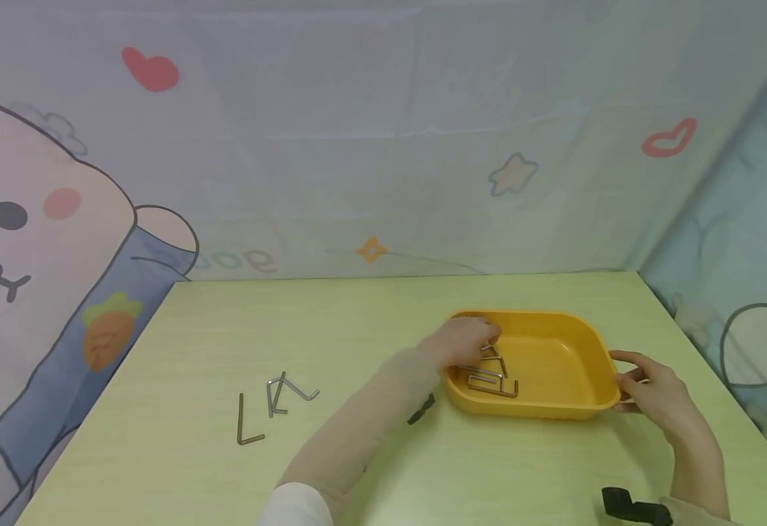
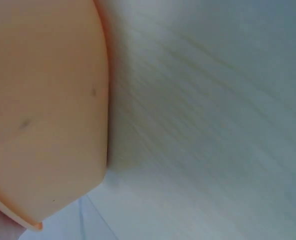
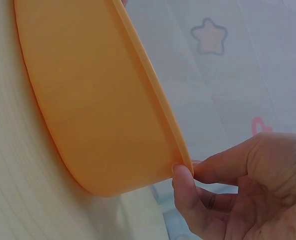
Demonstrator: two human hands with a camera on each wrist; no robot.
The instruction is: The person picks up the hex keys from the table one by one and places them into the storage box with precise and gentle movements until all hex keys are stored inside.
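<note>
Pale green, smooth tabletop (image 1: 383, 321) meets a cartoon-printed cloth backdrop (image 1: 357, 146). At four o'clock sits a glossy orange plastic tray (image 1: 554, 365) with rounded corners, holding several L-shaped metal hex keys (image 1: 491, 380). One person's left hand (image 1: 465, 342) reaches inside, fingers curled among them; its grasp is hidden. Right hand (image 3: 238, 190) pinches the tray's rim. More hex keys (image 1: 272, 405) lie at eight o'clock.

This looks like a staged recording corner rather than a lived-in room: a pale green table (image 1: 370, 321) is enclosed by hanging cartoon cloth backdrops (image 1: 357, 131) printed with a bear (image 1: 35, 241), hearts (image 1: 150, 70) and stars (image 1: 513, 174).
</note>
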